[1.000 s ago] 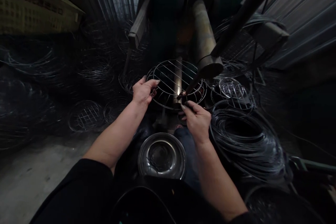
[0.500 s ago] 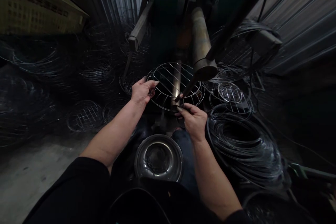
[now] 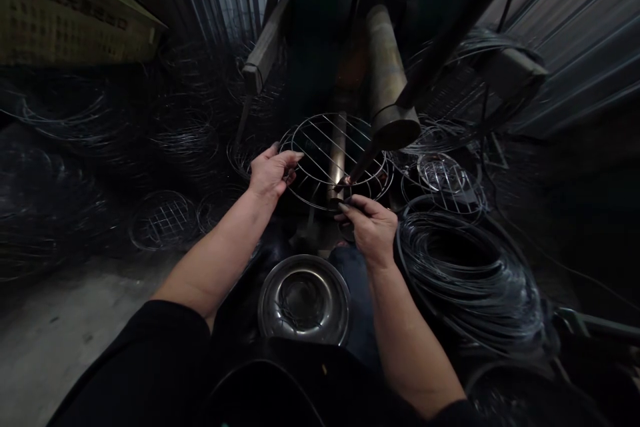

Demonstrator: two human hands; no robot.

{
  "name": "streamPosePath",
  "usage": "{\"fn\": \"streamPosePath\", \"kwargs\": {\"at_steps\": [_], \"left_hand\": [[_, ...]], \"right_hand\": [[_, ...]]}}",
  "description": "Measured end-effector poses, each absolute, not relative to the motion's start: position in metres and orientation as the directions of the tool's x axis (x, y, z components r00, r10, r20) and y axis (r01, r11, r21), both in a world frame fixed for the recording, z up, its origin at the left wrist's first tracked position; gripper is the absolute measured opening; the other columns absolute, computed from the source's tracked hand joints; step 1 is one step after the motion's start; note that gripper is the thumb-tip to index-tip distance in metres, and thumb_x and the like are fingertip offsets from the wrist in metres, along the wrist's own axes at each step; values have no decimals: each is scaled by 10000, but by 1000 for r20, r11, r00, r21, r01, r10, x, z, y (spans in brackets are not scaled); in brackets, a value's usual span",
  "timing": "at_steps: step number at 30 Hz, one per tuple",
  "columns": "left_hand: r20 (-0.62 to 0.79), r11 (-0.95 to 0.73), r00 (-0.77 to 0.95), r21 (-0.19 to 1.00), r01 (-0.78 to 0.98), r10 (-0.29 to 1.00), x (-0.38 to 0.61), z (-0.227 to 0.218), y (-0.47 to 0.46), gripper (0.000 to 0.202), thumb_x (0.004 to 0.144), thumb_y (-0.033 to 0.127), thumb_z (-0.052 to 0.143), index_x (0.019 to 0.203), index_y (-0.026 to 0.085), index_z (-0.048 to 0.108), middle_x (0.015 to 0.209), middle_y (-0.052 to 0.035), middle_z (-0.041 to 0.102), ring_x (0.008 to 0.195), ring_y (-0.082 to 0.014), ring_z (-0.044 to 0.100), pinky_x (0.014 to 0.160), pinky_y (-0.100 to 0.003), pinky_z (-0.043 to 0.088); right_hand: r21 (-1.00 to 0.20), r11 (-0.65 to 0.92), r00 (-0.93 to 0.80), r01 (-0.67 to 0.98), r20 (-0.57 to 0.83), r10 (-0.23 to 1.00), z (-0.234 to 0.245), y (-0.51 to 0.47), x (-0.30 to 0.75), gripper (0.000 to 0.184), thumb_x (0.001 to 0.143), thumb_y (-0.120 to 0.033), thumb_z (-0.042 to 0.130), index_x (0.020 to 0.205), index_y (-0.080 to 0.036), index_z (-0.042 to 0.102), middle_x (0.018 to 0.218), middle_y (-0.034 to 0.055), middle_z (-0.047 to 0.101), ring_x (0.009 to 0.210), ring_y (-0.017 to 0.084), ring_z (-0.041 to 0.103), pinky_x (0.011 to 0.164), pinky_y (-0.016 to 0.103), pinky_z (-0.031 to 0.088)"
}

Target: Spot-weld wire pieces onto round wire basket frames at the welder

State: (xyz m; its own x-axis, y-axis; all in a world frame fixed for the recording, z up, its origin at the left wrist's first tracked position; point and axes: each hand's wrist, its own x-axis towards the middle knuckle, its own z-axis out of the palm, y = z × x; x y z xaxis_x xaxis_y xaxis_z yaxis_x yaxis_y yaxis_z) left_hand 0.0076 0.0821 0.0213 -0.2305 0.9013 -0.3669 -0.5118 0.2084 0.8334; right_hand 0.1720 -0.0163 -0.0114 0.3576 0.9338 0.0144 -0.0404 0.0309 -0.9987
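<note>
A round wire rack [image 3: 320, 140] with parallel bars across a double ring lies between the upper and lower arms of a spot welder. My left hand [image 3: 273, 170] grips the rack's left rim between thumb and fingers. At the near rim my right hand [image 3: 370, 223] is pinched beside the welding tip; something small may be in its fingers, but I cannot make it out. The dark upper electrode [image 3: 361, 168] slants down to the rim, with a small glow at its tip. Under it the lower brass-coloured arm [image 3: 339, 153] reaches toward me. A steel bowl [image 3: 304, 300] with thin wire pieces rests at my lap.
A large coil of wire [image 3: 465, 267] lies on the right, with finished-looking round racks [image 3: 443, 173] behind it. Stacks of wire rings [image 3: 185, 127] and another rack [image 3: 163, 219] stand at left. A yellow crate [image 3: 75, 20] is at upper left. The thick upper welder arm [image 3: 387, 67] overhangs the rack.
Both hands keep their places at the rack with almost no movement. The view has shifted very slightly, and the electrode tip stays at the near rim.
</note>
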Motion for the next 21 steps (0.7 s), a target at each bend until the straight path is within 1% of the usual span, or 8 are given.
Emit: {"fn": "streamPosePath", "kwargs": {"at_steps": [2, 6, 8, 14, 18, 21], "left_hand": [[-362, 206, -230, 836, -509, 903, 7, 20, 83, 671, 484, 68, 766, 1129, 157, 604, 578, 28, 569, 473, -90, 522, 452, -190, 376], [-390, 232, -235, 833, -502, 890, 7, 19, 86, 774, 503, 56, 755, 1242, 148, 542, 603, 17, 590, 493, -101, 542, 458, -199, 384], [-392, 234, -231, 831, -505, 891, 7, 18, 88, 797, 506, 49, 755, 1263, 155, 530, 612, 18, 594, 500, -101, 547, 461, -199, 381], [-402, 231, -227, 812, -535, 887, 8, 17, 92, 797, 501, 19, 749, 1254, 169, 536, 604, 27, 583, 488, -98, 532, 448, -194, 357], [-393, 228, -243, 829, -510, 887, 9, 18, 93, 750, 518, 24, 743, 1234, 143, 554, 589, 17, 578, 486, -104, 531, 449, -204, 365], [-378, 223, -236, 838, -498, 895, 10, 18, 92, 758, 534, 26, 732, 1258, 129, 530, 586, 19, 576, 489, -99, 531, 452, -201, 357]], "right_hand": [[-998, 33, 346, -47, 15, 938, -12, -15, 172, 249, 627, -320, 762, 809, -155, 718, 669, 20, 691, 525, 176, 654, 439, 252, 487], [-997, 46, 343, -67, 21, 939, -12, -13, 172, 224, 630, -287, 760, 807, -156, 720, 660, 14, 690, 518, 168, 652, 442, 243, 482], [-995, 57, 347, -83, 24, 938, -12, -13, 171, 213, 628, -273, 761, 801, -156, 720, 650, 11, 688, 514, 167, 651, 441, 243, 483], [-991, 94, 377, -92, 53, 925, -12, -14, 168, 198, 619, -268, 758, 779, -161, 715, 638, -6, 674, 497, 163, 647, 434, 244, 488], [-986, 147, 349, -77, 112, 931, -18, -12, 170, 190, 627, -271, 753, 778, -162, 714, 706, -2, 688, 499, 144, 640, 468, 256, 519], [-981, 178, 355, -77, 140, 924, -21, -10, 170, 191, 626, -265, 758, 779, -160, 714, 701, -8, 684, 503, 140, 637, 475, 253, 521]]}}
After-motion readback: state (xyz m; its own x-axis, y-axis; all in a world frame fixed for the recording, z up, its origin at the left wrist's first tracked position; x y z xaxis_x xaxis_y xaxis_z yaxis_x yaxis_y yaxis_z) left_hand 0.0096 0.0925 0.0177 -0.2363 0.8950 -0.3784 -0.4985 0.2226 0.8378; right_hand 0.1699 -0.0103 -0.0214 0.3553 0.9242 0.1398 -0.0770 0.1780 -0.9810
